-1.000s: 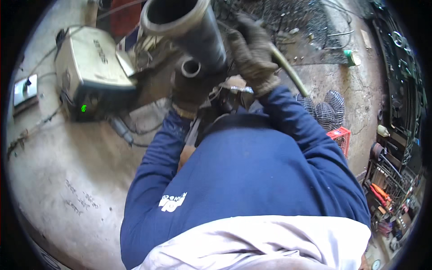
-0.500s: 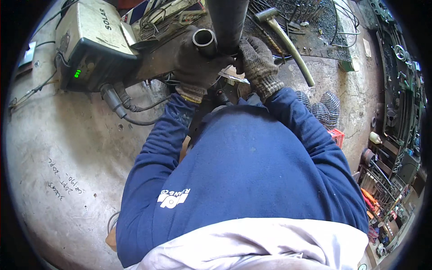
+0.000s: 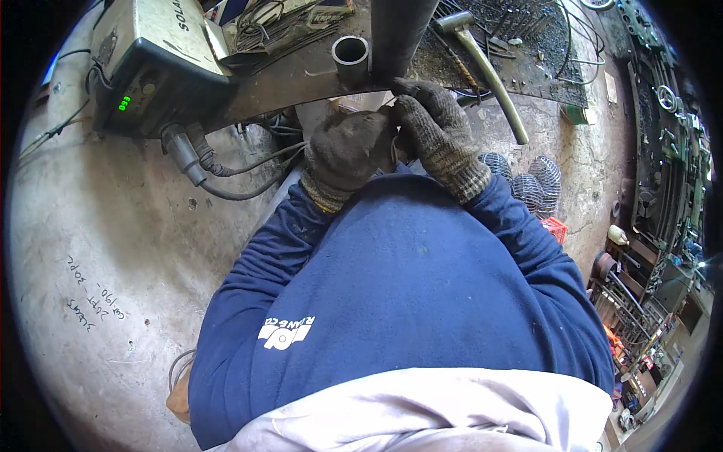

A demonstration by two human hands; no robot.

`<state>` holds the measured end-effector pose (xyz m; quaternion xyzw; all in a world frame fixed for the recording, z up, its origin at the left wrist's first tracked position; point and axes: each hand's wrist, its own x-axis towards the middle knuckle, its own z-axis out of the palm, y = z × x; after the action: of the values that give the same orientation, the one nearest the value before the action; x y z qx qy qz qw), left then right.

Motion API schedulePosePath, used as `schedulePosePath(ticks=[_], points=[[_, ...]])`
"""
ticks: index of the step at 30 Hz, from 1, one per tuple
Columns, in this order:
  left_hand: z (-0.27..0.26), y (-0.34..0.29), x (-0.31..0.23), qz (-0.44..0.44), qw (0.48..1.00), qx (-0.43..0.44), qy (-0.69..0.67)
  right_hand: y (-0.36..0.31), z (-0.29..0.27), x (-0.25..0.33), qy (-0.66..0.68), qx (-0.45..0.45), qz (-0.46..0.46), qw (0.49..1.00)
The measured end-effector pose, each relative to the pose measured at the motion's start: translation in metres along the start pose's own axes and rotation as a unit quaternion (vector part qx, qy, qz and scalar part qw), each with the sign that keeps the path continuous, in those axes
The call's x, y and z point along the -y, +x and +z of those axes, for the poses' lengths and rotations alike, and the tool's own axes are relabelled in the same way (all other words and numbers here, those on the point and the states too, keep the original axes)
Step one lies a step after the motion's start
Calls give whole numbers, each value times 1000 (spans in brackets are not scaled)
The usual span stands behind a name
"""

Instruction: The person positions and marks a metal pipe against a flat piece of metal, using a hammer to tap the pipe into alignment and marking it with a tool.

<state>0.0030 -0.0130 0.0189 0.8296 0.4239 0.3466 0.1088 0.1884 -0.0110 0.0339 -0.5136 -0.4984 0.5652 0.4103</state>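
Note:
Both my hands wear dirty knitted work gloves and have come together just in front of my belly, by the bench's near edge. My left hand (image 3: 348, 147) is curled closed, and its glove hides whatever it may hold. Against it rests my right hand (image 3: 439, 132), fingers bent and pressed together; anything in them cannot be made out. Beyond the hands, a short open-ended pipe (image 3: 352, 75) stands upright on the dark metal bench (image 3: 290, 84). Right beside it rises a thicker dark steel tube (image 3: 399, 38). Neither hand grips either one.
A boxy machine with a green display (image 3: 151, 75) stands at left, a thick cable plug (image 3: 182, 154) on its front. A hammer (image 3: 486, 71) lies with its handle over the bench edge. Wire coils (image 3: 538, 184) and a red crate (image 3: 556, 230) stand on the floor at right.
Both hands have left the pipe and tube and drawn back toward my body, closing up together. The short pipe remains standing beside the thicker tube.

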Motion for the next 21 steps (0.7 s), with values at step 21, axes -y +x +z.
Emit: schedulePosePath(ticks=[21], points=[[29, -2, 4, -530, 508, -35, -678, 18, -29, -51, 104, -3, 105, 989]])
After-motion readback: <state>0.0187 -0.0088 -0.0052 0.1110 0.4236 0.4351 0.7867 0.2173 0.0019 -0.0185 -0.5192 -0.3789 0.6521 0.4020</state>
